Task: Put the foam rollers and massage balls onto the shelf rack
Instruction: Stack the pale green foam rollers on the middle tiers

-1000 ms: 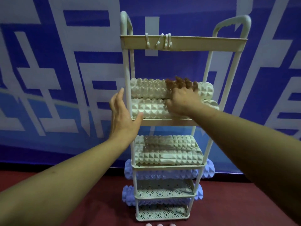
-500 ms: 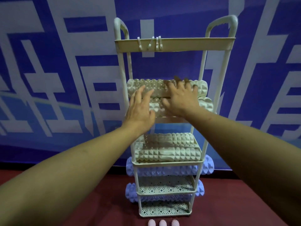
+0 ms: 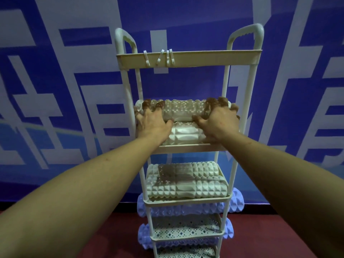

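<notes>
A tall cream shelf rack [image 3: 188, 59] stands against the blue wall. On its second tier lie two white textured foam rollers, one [image 3: 183, 108] stacked on the other [image 3: 183, 134]. My left hand [image 3: 152, 121] clasps the left end of the upper roller and my right hand [image 3: 218, 121] clasps its right end, fingers curled over the top. Two more white rollers [image 3: 186, 180] rest on the third tier. Purple rollers [image 3: 236, 201] lie on the lower tiers, their ends sticking out past the frame.
Several small white hooks [image 3: 160, 56] hang on the top tier's front rim. The blue and white banner wall [image 3: 55, 90] is right behind the rack. Dark red floor [image 3: 260, 229] spreads around the rack's base.
My left hand has moved from beside the rack's left post onto the upper roller's left end. My right hand slid to its right end. The view has come closer to the rack.
</notes>
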Demonstrator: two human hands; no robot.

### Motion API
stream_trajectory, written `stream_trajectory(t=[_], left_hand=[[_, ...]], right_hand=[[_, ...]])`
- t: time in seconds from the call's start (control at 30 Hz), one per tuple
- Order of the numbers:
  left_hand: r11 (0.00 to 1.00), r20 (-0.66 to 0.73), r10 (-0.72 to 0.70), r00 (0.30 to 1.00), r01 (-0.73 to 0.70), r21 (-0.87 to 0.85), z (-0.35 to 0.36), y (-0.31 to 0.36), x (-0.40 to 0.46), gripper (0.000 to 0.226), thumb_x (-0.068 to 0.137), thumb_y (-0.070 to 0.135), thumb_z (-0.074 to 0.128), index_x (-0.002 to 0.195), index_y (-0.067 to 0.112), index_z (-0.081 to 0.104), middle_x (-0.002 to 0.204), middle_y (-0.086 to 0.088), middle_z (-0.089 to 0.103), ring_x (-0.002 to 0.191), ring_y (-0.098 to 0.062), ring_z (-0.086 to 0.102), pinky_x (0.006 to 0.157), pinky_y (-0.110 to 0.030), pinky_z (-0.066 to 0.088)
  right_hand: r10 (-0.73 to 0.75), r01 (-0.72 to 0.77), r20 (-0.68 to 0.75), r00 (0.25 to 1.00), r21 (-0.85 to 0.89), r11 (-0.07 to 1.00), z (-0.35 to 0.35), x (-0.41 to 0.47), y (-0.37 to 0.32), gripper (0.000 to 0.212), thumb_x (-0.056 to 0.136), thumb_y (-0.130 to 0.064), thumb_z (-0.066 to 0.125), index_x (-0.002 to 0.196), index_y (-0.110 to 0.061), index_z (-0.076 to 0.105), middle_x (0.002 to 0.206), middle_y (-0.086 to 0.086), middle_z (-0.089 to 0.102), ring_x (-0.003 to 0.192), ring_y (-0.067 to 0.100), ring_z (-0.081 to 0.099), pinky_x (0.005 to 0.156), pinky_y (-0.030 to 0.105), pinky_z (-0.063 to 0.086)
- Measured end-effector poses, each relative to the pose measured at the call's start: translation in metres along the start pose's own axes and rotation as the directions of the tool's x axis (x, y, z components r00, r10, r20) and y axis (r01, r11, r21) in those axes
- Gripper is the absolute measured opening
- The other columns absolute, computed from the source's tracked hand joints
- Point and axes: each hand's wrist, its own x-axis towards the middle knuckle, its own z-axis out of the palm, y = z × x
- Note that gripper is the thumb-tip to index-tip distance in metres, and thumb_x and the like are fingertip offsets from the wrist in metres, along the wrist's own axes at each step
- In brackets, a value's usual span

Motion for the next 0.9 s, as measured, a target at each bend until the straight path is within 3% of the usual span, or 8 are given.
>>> stream_trajectory(t=[0.1,0.17,0.33,0.47,0.57,0.67,0.8,0.9], left_hand=[[0.999,-0.009,0.027,1.000,-0.027,-0.034,0.004,-0.008,0.000,0.069,0.085,0.054,0.062,0.144,0.036,0.031,0.156,-0.005,0.012,0.143,-0.042,0.009,0.113,-0.054,0.023],[0.998,-0.011,0.031,0.999,-0.031,-0.051,0.004,-0.009,0.000,0.072,0.083,0.056,0.064,0.144,0.035,0.032,0.155,-0.006,0.014,0.143,-0.041,0.010,0.113,-0.053,0.024],[0.996,-0.028,0.052,0.998,-0.054,-0.067,0.004,-0.009,-0.005,0.074,0.084,0.054,0.064,0.146,0.034,0.029,0.156,-0.005,0.014,0.144,-0.039,0.007,0.114,-0.052,0.023],[0.994,-0.067,0.094,0.993,-0.097,-0.047,0.010,-0.013,-0.011,0.058,0.088,0.053,0.059,0.138,0.030,0.040,0.151,-0.005,0.022,0.141,-0.037,0.010,0.113,-0.049,0.026],[0.996,-0.087,0.087,0.992,-0.089,-0.017,0.011,-0.013,-0.016,0.055,0.092,0.050,0.055,0.139,0.026,0.041,0.150,-0.006,0.023,0.138,-0.036,0.015,0.113,-0.048,0.027],[0.993,-0.106,0.113,0.988,-0.114,-0.010,0.010,-0.018,-0.028,0.057,0.092,0.049,0.055,0.140,0.025,0.037,0.151,-0.006,0.024,0.138,-0.033,0.018,0.113,-0.046,0.026],[0.961,-0.126,0.225,0.966,-0.241,-0.133,0.006,-0.027,-0.058,0.058,0.091,0.042,0.058,0.143,0.030,0.035,0.151,0.004,0.025,0.140,-0.022,0.016,0.112,-0.046,0.031],[0.906,-0.206,0.263,0.943,-0.315,-0.284,0.007,-0.037,-0.091,0.050,0.092,0.031,0.060,0.139,0.029,0.041,0.143,0.007,0.038,0.137,-0.019,0.031,0.109,-0.041,0.037]], right_hand=[[0.029,-0.027,-0.066,0.997,0.036,0.999,0.003,-0.001,0.002,0.071,0.077,-0.076,0.053,0.128,-0.027,0.051,0.127,0.008,0.050,0.117,0.038,0.047,0.095,0.054,0.048],[0.062,-0.051,-0.113,0.992,0.101,0.994,0.001,-0.002,0.001,0.068,0.078,-0.075,0.054,0.123,-0.024,0.054,0.123,0.010,0.051,0.113,0.037,0.048,0.094,0.051,0.048],[0.078,-0.046,-0.172,0.982,0.182,0.982,-0.001,-0.004,0.003,0.073,0.083,-0.060,0.066,0.139,-0.020,0.044,0.142,0.010,0.039,0.132,0.037,0.034,0.110,0.049,0.036],[0.045,-0.039,-0.112,0.993,0.054,0.998,0.006,-0.008,0.007,0.069,0.091,-0.054,0.054,0.144,-0.014,0.035,0.150,0.014,0.033,0.140,0.047,0.024,0.114,0.053,0.026],[-0.019,0.019,-0.060,0.998,-0.007,1.000,0.006,-0.011,0.012,0.071,0.091,-0.054,0.046,0.146,-0.013,0.030,0.150,0.015,0.033,0.138,0.048,0.027,0.116,0.055,0.019],[-0.055,0.055,-0.022,0.998,-0.006,0.998,0.000,-0.022,0.011,0.070,0.094,-0.047,0.047,0.150,-0.013,0.023,0.156,0.017,0.026,0.144,0.049,0.015,0.119,0.054,0.012],[-0.193,0.194,-0.058,0.980,0.024,0.981,-0.009,-0.056,0.001,0.065,0.095,-0.050,0.050,0.148,-0.016,0.032,0.152,0.010,0.037,0.144,0.036,0.024,0.119,0.049,0.023],[-0.208,0.217,-0.064,0.976,0.261,0.940,-0.010,-0.097,-0.010,0.057,0.097,-0.041,0.055,0.145,-0.016,0.039,0.143,0.005,0.047,0.133,0.025,0.040,0.109,0.038,0.034]])
